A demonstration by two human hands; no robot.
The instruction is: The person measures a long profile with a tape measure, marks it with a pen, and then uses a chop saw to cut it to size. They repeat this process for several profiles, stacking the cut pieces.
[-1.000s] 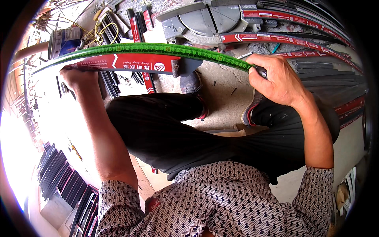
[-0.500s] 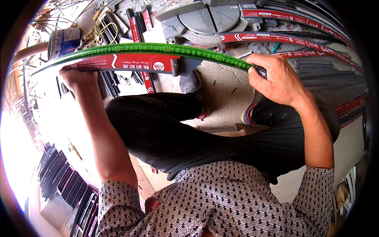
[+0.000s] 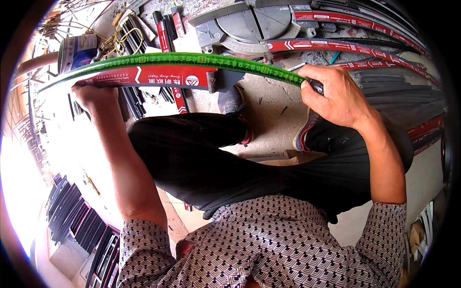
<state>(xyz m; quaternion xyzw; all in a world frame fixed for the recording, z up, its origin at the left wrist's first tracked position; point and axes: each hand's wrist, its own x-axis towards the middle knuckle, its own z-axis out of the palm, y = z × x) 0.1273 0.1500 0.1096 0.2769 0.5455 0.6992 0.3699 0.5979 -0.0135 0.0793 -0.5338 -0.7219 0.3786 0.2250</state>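
Note:
A green tape measure blade (image 3: 192, 59) arches from left to right in front of me, its numbers facing up. My right hand (image 3: 338, 96) is closed at the right end of the tape, around a dark part mostly covered by the fingers. Just below the blade lies a strip of trim with a red printed face (image 3: 156, 79) and a dark angled end. My left hand (image 3: 97, 98) is closed on the strip's lower edge toward its left end, its fingertips hidden beneath. Blade and strip run close together on the left and spread apart toward the right.
A grey mitre saw (image 3: 254, 26) stands on the floor ahead. Several red-faced strips (image 3: 331, 45) lie to its right. A blue-and-white bucket (image 3: 79, 50) with yellow cord beside it is at far left. Stacked dark strips (image 3: 72, 211) lie lower left, cardboard (image 3: 276, 161) between my feet.

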